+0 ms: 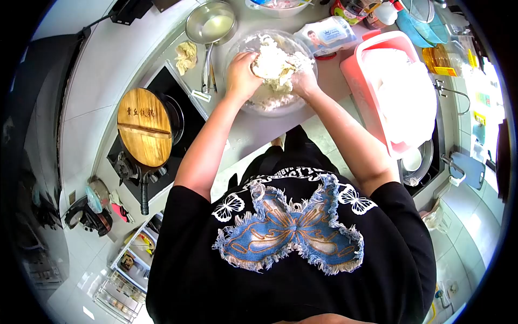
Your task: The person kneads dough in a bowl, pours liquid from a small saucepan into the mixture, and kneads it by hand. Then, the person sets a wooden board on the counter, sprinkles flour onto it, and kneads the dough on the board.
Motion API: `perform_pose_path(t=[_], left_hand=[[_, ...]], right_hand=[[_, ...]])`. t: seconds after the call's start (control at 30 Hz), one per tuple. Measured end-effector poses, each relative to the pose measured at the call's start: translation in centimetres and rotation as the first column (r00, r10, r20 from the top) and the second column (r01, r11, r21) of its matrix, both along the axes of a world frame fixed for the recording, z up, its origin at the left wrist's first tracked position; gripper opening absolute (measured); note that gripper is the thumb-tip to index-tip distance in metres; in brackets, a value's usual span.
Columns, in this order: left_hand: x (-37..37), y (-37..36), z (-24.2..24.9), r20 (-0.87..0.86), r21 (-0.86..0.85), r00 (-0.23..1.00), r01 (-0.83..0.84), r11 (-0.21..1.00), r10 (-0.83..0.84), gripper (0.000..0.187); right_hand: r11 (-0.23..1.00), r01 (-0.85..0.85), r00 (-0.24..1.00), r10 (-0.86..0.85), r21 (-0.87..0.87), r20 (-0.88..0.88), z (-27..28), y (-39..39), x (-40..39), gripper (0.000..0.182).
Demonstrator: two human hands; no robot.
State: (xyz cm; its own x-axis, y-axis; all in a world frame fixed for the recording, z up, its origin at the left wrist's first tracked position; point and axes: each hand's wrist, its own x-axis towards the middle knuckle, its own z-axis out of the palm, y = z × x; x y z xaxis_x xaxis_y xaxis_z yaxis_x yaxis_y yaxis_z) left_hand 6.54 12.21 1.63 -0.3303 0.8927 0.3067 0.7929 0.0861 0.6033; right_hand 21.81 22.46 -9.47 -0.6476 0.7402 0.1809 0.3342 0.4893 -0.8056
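A ragged lump of dough (274,63) is held up between both hands over a clear round bowl (272,108). My left hand (244,75) grips the dough from the left, its fingers curled round the edge. On the other side my right hand (305,81) presses into the dough, with flour and sticky bits on its fingers. Loose flour and crumbs show in the bottom of the bowl. Part of the fingers of each hand is buried in or hidden by the dough.
Left of the bowl are a metal pan (211,22), chopsticks (213,78) and a crumpled cloth-like piece (186,58). A wipes pack (328,35) lies at the right, near a pink tub (353,70). A wok with a wooden lid (144,127) sits on the stove.
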Motion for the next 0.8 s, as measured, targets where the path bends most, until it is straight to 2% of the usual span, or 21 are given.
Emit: perform_pose_path(t=[0.03, 0.1, 0.17, 0.2, 0.23, 0.3, 0.33, 0.37, 0.43, 0.47, 0.5, 0.53, 0.57, 0.6, 0.63, 0.67, 0.7, 0.73, 0.77, 0.8], left_hand=[[0.5, -0.6, 0.9, 0.027, 0.119, 0.999, -0.035, 0.992, 0.032, 0.036], [1.5, -2.5, 1.4, 0.076, 0.164, 0.996, -0.051, 0.985, 0.039, 0.039], [1.5, -4.1, 1.4, -0.091, 0.156, 0.996, -0.005, 0.988, 0.020, 0.044], [1.2, -4.9, 0.4, -0.100, 0.076, 0.994, 0.041, 0.996, -0.033, 0.054], [1.5, -6.2, -0.2, -0.094, 0.071, 0.995, 0.034, 0.997, -0.027, 0.054], [1.8, -7.8, -0.5, -0.147, -0.160, 0.985, 0.072, 0.985, -0.095, 0.061], [1.9, -8.5, -0.1, -0.180, -0.241, 0.977, 0.069, 0.968, -0.114, 0.063], [1.6, -8.7, -0.1, -0.178, -0.239, 0.978, 0.067, 0.969, -0.112, 0.063], [1.2, -9.4, -0.1, -0.077, -0.209, 0.989, 0.110, 0.972, -0.129, 0.056], [1.0, -9.2, 0.0, -0.076, -0.205, 0.989, 0.111, 0.972, -0.129, 0.056], [0.9, -8.9, 0.5, -0.148, -0.220, 0.980, 0.100, 0.970, -0.135, 0.053], [0.7, -8.6, 0.7, -0.220, -0.233, 0.965, 0.089, 0.968, -0.142, 0.051], [0.7, -8.0, 0.6, -0.221, -0.228, 0.965, 0.091, 0.969, -0.143, 0.051], [0.8, -7.4, 0.3, -0.069, -0.238, 0.995, 0.052, 0.970, -0.070, 0.047], [0.9, -6.9, -0.1, 0.086, -0.259, 0.996, 0.014, 0.966, 0.008, 0.044], [1.1, -6.8, -1.3, 0.003, -0.246, 1.000, 0.026, 0.969, -0.026, 0.040], [1.3, -6.9, -2.0, 0.006, -0.249, 1.000, 0.026, 0.968, -0.025, 0.040], [1.4, -7.0, -2.6, -0.042, -0.303, 0.993, 0.089, 0.949, -0.107, 0.039], [1.4, -6.9, -3.3, -0.086, -0.358, 0.978, 0.149, 0.922, -0.192, 0.038], [1.4, -7.0, -4.5, -0.178, -0.316, 0.958, 0.160, 0.935, -0.224, 0.033]], right_hand=[[1.000, -0.004, 1.000, 0.004, -0.010, -0.019, 2.9, -0.6, 0.3, 0.036], [1.000, -0.014, 1.000, 0.014, -0.022, -0.025, 7.5, -1.5, 1.2, 0.036], [0.994, -0.095, 0.935, 0.071, 0.051, 0.348, 10.1, -2.2, 1.5, 0.039], [0.988, -0.152, 0.928, 0.136, 0.020, 0.348, 9.9, -2.2, 1.5, 0.038], [0.987, -0.159, 0.925, 0.144, 0.015, 0.353, 8.9, -2.3, 1.7, 0.038], [0.884, -0.368, 0.904, 0.268, 0.288, 0.332, 7.4, -2.0, 2.2, 0.037], [0.880, -0.332, 0.902, 0.191, 0.339, 0.387, 7.1, -2.4, 2.6, 0.031], [0.879, -0.335, 0.901, 0.193, 0.340, 0.389, 6.9, -2.4, 2.9, 0.031], [0.812, -0.418, 0.786, 0.097, 0.408, 0.611, 8.9, -2.6, 3.0, 0.024], [0.828, -0.416, 0.785, 0.118, 0.376, 0.607, 9.6, -2.8, 2.6, 0.020], [0.827, -0.415, 0.784, 0.114, 0.379, 0.610, 9.6, -3.0, 2.3, 0.020], [0.768, -0.489, 0.761, 0.143, 0.414, 0.633, 9.1, -2.9, 2.0, 0.019], [0.700, -0.559, 0.735, 0.170, 0.444, 0.657, 8.4, -2.7, 1.7, 0.019], [0.779, -0.492, 0.809, 0.243, 0.389, 0.536, 8.5, -2.9, 0.7, 0.020], [0.779, -0.494, 0.806, 0.244, 0.386, 0.539, 8.8, -2.9, 0.7, 0.020], [0.796, -0.538, 0.725, 0.267, 0.279, 0.635, 9.0, -3.1, 0.9, 0.020], [0.808, -0.564, 0.632, 0.293, 0.167, 0.718, 10.0, -3.4, 0.6, 0.020], [0.810, -0.563, 0.631, 0.294, 0.163, 0.718, 10.0, -3.5, 0.5, 0.020], [0.749, -0.641, 0.566, 0.310, 0.171, 0.764, 9.9, -3.3, 0.3, 0.020], [0.679, -0.714, 0.496, 0.319, 0.171, 0.807, 9.9, -3.1, 0.2, 0.020]])
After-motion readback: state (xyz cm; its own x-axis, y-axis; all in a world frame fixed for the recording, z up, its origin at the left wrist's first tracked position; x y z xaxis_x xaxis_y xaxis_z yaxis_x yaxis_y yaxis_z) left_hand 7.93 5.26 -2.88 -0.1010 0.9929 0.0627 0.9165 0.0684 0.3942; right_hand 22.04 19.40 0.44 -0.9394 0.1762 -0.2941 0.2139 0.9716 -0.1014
